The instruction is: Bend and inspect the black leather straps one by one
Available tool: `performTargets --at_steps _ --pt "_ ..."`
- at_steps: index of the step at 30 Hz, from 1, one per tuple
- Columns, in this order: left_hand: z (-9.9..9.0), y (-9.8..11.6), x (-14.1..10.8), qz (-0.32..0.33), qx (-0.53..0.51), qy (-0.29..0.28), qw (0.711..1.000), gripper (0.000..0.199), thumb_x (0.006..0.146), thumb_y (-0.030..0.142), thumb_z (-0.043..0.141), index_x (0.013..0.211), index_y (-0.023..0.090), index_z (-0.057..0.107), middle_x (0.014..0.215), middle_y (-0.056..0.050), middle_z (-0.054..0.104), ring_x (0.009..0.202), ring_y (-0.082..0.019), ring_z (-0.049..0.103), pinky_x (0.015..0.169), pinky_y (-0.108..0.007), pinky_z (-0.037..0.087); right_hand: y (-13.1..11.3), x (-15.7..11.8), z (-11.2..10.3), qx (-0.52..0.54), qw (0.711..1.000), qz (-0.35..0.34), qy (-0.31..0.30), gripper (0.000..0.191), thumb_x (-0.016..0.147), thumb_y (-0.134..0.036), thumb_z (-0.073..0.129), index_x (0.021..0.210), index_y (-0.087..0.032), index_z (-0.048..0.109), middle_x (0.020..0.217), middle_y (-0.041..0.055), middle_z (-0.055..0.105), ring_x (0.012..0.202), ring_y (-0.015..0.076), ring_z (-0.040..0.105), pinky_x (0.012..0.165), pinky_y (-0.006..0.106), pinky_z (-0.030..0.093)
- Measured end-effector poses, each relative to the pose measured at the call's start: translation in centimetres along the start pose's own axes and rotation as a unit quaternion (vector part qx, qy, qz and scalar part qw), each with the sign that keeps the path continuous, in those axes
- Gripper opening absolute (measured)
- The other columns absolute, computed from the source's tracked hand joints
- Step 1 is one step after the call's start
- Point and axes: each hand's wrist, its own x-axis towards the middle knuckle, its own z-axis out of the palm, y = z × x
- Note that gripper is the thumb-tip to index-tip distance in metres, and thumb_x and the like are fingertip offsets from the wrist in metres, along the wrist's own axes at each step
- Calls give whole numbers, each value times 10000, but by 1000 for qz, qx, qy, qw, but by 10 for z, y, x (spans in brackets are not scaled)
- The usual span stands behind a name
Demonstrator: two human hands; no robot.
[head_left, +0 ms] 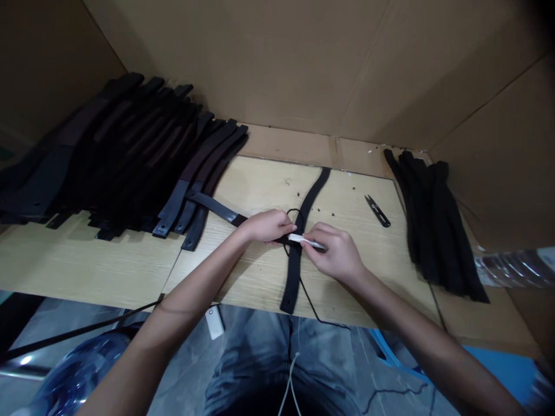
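My left hand [267,225] is closed on a dark strap [217,207] with a smooth grey-black end, which lies slantwise across the table. Between the fingertips of my right hand [337,251] is a slim white tool [296,237], its tip meeting the strap beside my left fingers. I cannot make out what kind of tool it is. Another black strap [293,280] runs front to back beneath both hands, crossing the held one. A thin black cord [309,301] loops near my fingers and trails to the table's front edge.
A large heap of dark straps [143,156] covers the table's left side. More black straps [437,231] lie at the right, near a clear plastic bottle [511,268]. Black thread snips [378,211] rest right of my hands. Cardboard walls [269,63] enclose the back and sides.
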Motion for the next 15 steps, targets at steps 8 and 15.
performTargets --at_steps 8,15 --pt "-2 2 -1 -3 -27 -12 1000 460 927 332 406 510 159 498 381 20 497 359 -81 423 454 -220 306 -13 -2 -15 -45 997 64 -22 142 820 -246 605 792 -193 734 805 33 681 714 176 641 649 275 456" --pt "-2 4 -1 -11 -24 -13 1000 460 929 327 395 509 161 486 390 23 501 356 -78 431 455 -215 322 -23 -1 -16 -112 990 71 -41 180 837 -270 572 795 -208 735 818 40 678 691 181 625 583 287 402"
